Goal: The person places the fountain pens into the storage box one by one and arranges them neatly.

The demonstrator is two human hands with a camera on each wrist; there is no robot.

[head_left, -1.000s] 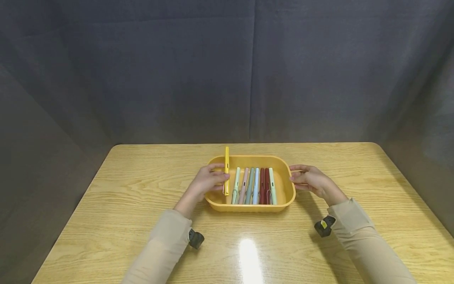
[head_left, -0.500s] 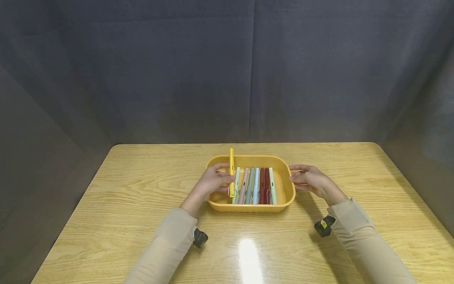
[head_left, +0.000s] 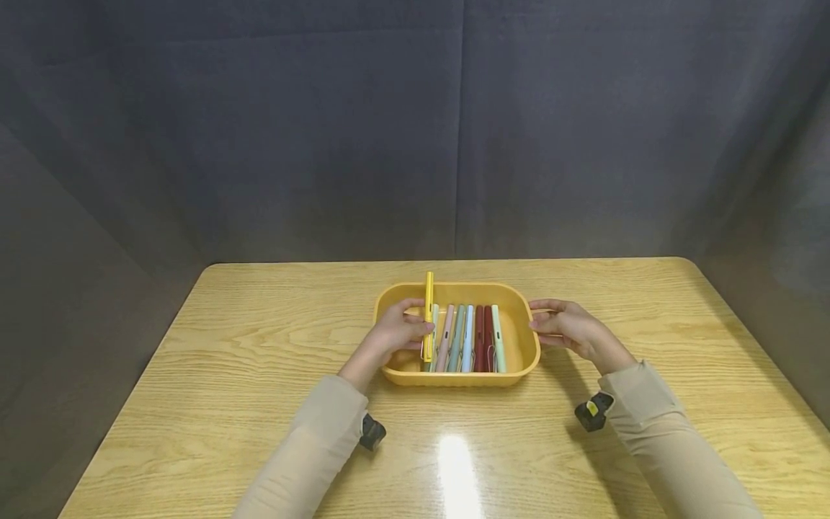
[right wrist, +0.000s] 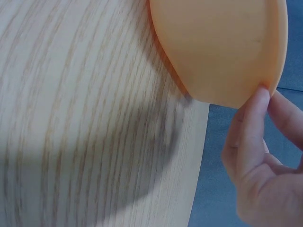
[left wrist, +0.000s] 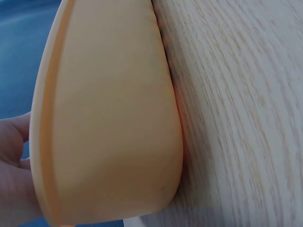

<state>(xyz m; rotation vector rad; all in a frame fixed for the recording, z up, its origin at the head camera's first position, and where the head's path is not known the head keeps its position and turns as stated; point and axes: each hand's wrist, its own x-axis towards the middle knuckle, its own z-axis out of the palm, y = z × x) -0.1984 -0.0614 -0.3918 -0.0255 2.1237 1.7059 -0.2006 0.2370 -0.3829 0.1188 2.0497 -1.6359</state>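
My left hand (head_left: 394, 333) pinches a yellow pen (head_left: 429, 297) over the left part of a yellow plastic tray (head_left: 460, 380). The pen's far end sticks up past the tray's back rim. Just beneath it lies a pale green pen (head_left: 435, 313), partly covered. Beside that one rest a pink pen (head_left: 445, 339), a grey-green pen, a light blue pen (head_left: 467, 339), two dark red pens (head_left: 479, 339) and another pale green pen (head_left: 498, 339), in a row. At the tray's right end, my right hand (right wrist: 260, 156) pinches the rim between thumb and fingers. The left wrist view shows no pen; the tray wall hides it.
The tray stands on a wood-grain table (head_left: 259, 346) near its far edge. A dark grey curtain (head_left: 324, 144) hangs behind and along both sides. Each sleeve carries a small black camera (head_left: 593, 412) at the wrist. Light glares off the table front.
My left hand has carried the yellow pen a little to the right, from beside the left pale green pen to above it. The right hand and tray have stayed put.
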